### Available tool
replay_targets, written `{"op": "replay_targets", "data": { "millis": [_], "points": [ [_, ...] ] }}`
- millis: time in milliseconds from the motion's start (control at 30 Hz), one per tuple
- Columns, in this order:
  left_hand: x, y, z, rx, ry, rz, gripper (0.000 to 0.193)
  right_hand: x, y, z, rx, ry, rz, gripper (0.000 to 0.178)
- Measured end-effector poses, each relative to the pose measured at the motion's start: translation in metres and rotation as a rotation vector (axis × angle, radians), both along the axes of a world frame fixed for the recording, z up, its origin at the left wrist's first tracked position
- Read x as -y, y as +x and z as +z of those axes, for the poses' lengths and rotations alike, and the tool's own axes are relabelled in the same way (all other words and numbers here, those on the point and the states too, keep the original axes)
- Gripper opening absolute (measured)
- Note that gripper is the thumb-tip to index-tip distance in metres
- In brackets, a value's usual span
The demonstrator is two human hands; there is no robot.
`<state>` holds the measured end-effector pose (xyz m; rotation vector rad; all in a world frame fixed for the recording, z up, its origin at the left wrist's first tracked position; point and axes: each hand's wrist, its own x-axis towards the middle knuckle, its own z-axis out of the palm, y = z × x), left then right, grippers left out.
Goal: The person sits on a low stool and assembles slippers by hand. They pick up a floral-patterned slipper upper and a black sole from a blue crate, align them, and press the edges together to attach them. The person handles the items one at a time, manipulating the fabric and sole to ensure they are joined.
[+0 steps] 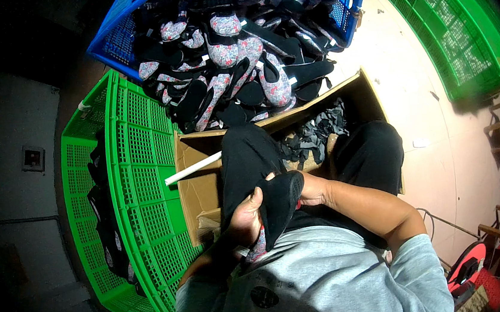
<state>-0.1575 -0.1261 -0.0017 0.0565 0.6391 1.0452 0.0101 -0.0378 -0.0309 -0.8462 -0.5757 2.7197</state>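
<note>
At the left, a long green crate (pixel 115 139) is being used to hold dark shoes, while ahead a blue crate (pixel 117 43) is being heaped over by a loose pile of black and floral shoes (pixel 234 55). Because the pile is being stacked so near the open cardboard box (pixel 199 191), a bump could send some sliding into it. The box is being straddled by legs in black trousers (pixel 247 153), and inside it dark fabric scraps (pixel 320 131) are being kept between the knees. A white tube (pixel 194 168) is being propped out over the box's left side; it could be knocked loose by a shifting knee. Above the lap, one black shoe (pixel 280 204) with a floral patch is being held at a tilt. Its near side is being gripped by the left hand (pixel 245 221), thumb along the edge; its far side is being met by the right hand (pixel 315 190), whose fingers are being partly hidden, so how firmly they are closed cannot be told. Should that hidden grip be weak, the shoe could twist or be dropped among the scraps.
</note>
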Motion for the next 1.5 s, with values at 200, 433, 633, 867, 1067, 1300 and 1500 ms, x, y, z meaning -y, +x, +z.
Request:
{"op": "replay_targets", "data": {
  "millis": [200, 433, 633, 867, 1067, 1300, 1500],
  "points": [
    [-0.003, 0.009, 0.03, -0.368, 0.312, 0.151, 0.043, -0.001, -0.013, -0.031, 0.081, 0.182, -0.15, 0.016],
    [0.007, 0.015, 0.013, -0.783, 0.357, 0.18, 0.056, -0.007, -0.003, -0.008, 0.232, 0.349, -0.311, 0.009],
    [-0.012, 0.028, -0.008, -0.688, 0.214, 0.292, 0.069, -0.005, 0.001, -0.021, 0.249, 0.419, -0.315, 0.013],
    [-0.015, 0.034, -0.009, -0.662, 0.202, 0.325, 0.071, -0.005, 0.0, -0.023, 0.295, 0.403, -0.289, 0.018],
    [-0.007, 0.028, -0.021, -0.865, 0.148, 0.347, 0.051, -0.005, 0.0, -0.022, 0.309, 0.417, -0.26, 0.018],
    [-0.011, 0.009, -0.026, -1.214, 0.322, 0.17, 0.015, -0.001, -0.002, -0.037, 0.316, 0.604, -0.281, 0.022],
    [-0.01, 0.009, -0.029, -1.158, 0.28, 0.176, 0.01, 0.007, 0.003, -0.036, 0.548, 1.071, -0.256, 0.036]
  ]
}}
